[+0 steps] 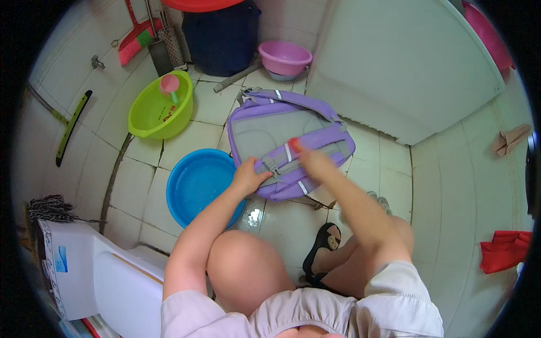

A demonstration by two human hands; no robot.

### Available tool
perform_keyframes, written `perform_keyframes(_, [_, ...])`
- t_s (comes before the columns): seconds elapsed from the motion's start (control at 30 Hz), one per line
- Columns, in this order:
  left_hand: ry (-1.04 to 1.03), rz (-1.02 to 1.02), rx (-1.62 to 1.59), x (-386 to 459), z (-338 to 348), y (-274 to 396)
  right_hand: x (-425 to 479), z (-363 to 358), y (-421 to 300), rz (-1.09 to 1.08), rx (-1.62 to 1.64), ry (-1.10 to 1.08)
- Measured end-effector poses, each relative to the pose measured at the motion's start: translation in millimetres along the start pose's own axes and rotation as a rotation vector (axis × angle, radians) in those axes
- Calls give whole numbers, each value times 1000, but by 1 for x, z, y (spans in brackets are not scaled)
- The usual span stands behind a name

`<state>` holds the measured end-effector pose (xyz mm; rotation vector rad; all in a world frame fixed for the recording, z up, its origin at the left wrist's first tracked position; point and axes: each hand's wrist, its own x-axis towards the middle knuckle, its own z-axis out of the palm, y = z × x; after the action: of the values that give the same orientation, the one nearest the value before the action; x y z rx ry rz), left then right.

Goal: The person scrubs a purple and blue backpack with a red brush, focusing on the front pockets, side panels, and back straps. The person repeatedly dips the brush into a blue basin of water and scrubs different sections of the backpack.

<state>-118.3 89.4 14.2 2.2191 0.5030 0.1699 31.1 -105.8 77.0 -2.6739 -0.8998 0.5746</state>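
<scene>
A purple and grey backpack (270, 126) lies flat on the tiled floor, its padded back and shoulder straps facing up. My left hand (248, 174) grips the lower end of the nearer shoulder strap (277, 154), beside a grey plastic buckle (269, 164). On that strap, my right hand (318, 164) holds a small orange-red object (294, 145), perhaps a scrubbing brush; motion blur hides its shape. Just left of the backpack, partly behind my left forearm, stands a blue plastic basin (196, 190) that seems to hold water.
A green basin (148, 114) with a pink dipper (170, 84) sits further left. Behind are a dark blue bucket (222, 42), a grey pipe (236, 77) and a pink basin (285, 59). A white panel (397, 67) stands at right. Wet floor (253, 215) shines near my knee.
</scene>
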Motion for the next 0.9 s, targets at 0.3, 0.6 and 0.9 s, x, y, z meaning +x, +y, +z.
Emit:
perform_keyframes(0.3, [-74,-10,-1,-3,-1,13,6,13,-4,-167,11,-32])
perform_keyframes(0.6, [-20,-21,16,4,-3,20,2,-4,-26,-58,-12,-40])
perform_keyframes(0.9, [56,47,2,7,2,5,3,-9,-34,34,47,-96])
